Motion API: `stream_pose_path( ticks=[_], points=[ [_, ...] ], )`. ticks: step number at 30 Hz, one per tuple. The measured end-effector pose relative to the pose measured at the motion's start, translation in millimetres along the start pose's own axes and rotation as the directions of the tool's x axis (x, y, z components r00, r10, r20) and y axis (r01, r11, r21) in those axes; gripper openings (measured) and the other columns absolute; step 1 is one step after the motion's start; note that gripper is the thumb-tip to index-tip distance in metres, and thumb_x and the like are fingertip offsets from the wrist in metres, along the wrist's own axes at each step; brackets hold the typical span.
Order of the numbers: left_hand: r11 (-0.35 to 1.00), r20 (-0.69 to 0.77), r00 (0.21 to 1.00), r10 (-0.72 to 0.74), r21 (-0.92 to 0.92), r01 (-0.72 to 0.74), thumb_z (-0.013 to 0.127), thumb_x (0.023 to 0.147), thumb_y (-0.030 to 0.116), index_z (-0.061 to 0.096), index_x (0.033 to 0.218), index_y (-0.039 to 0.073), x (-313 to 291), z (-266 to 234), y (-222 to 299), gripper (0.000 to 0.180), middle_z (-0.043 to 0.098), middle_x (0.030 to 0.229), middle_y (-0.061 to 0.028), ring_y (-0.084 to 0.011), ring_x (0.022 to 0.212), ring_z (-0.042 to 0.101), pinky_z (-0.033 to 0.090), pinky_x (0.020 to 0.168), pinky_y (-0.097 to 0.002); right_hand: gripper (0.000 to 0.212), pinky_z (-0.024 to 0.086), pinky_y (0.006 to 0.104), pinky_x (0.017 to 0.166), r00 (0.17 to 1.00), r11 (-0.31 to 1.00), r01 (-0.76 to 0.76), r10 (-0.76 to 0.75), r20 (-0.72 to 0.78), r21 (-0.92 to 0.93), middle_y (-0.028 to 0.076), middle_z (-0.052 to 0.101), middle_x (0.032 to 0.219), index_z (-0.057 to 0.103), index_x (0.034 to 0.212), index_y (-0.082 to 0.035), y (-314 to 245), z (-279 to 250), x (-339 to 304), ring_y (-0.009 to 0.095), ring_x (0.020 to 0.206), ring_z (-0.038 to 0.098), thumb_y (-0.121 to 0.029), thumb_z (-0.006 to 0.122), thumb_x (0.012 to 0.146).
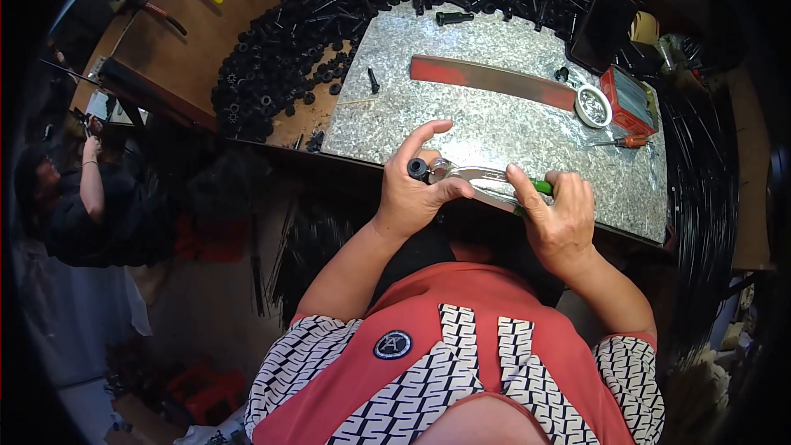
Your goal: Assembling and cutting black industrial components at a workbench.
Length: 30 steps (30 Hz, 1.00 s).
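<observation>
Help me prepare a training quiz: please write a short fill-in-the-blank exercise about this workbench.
1. The right hand holds a tool whose handle shows some ____ colour.
2. Left or right: the small bowl stands on the ____ half of the table.
3. Beside the bowl, the box has sides coloured ____.
Missing words: green; right; red.

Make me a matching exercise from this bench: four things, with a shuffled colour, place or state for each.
1. Silver pliers
2. White cup
3. Screwdriver
4. Long strip

A. Orange handle
B. Lying flat, partly red
C. Held in the right hand
D. Contains small shiny pieces

Pairs: 1-C, 2-D, 3-A, 4-B
</observation>
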<state>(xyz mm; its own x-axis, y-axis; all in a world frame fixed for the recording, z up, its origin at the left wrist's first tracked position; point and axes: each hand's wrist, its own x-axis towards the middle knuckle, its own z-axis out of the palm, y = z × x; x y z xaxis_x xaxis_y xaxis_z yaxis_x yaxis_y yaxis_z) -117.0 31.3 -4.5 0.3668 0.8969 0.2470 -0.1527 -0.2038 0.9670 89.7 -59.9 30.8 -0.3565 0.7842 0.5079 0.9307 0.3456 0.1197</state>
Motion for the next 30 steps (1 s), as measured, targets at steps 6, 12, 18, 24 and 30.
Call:
stream_pose_path(
  ticks=[6,12,18,24,30],
  points=[
    [1.000,0.027,0.999,0.019,0.011,-0.019,0.086,0.064,0.030,0.049,0.120,0.001,1,4,-1,0.074,0.055,0.062,0.0022,-0.0018,0.060,0.044,0.037,0.054,-0.0169,0.061,0.037,0.0345,0.056,0.996,0.996,0.075,-0.072,0.051,-0.054,0.008,0.046,0.078,0.054,0.129,-0.020,9,-17,6,0.023,0.067,0.048,-0.006,0.065,0.071],
    [0.998,0.112,0.994,-0.001,0.069,-0.006,0.085,0.067,0.023,0.048,0.119,0.002,1,0,0,0.067,0.058,0.067,0.0028,-0.0010,0.063,0.046,0.038,0.055,-0.0163,0.060,0.039,0.0363,0.055,0.956,0.986,-0.023,-0.026,0.292,0.163,0.009,0.042,0.073,0.053,0.130,-0.018,10,-37,16,0.025,0.063,0.048,-0.004,0.063,0.073],
    [0.997,0.105,0.994,-0.007,0.081,-0.002,0.086,0.067,0.021,0.046,0.122,0.002,1,-1,3,0.070,0.062,0.072,-0.0003,-0.0010,0.065,0.049,0.039,0.058,-0.0157,0.062,0.039,0.0372,0.055,0.964,0.978,-0.053,-0.003,0.267,0.203,0.010,0.042,0.073,0.051,0.132,-0.017,7,-33,14,0.026,0.061,0.047,-0.005,0.067,0.073],
    [0.999,0.117,0.993,0.012,0.040,-0.017,0.087,0.061,0.029,0.043,0.126,0.001,1,-2,5,0.083,0.059,0.069,0.0018,-0.0004,0.064,0.049,0.036,0.057,-0.0153,0.062,0.038,0.0365,0.056,0.980,0.974,-0.045,0.000,0.198,0.224,0.009,0.042,0.074,0.051,0.132,-0.017,7,-30,16,0.025,0.064,0.047,-0.006,0.067,0.073],
    [0.996,0.113,0.990,-0.087,-0.011,0.089,0.088,0.050,0.044,0.039,0.130,-0.001,0,-7,2,0.104,0.050,0.062,0.0071,0.0002,0.060,0.045,0.030,0.055,-0.0149,0.058,0.037,0.0355,0.056,0.980,0.984,-0.031,-0.005,0.199,0.175,0.008,0.041,0.073,0.053,0.130,-0.018,9,-37,9,0.024,0.064,0.046,-0.006,0.065,0.074]
  ],
)
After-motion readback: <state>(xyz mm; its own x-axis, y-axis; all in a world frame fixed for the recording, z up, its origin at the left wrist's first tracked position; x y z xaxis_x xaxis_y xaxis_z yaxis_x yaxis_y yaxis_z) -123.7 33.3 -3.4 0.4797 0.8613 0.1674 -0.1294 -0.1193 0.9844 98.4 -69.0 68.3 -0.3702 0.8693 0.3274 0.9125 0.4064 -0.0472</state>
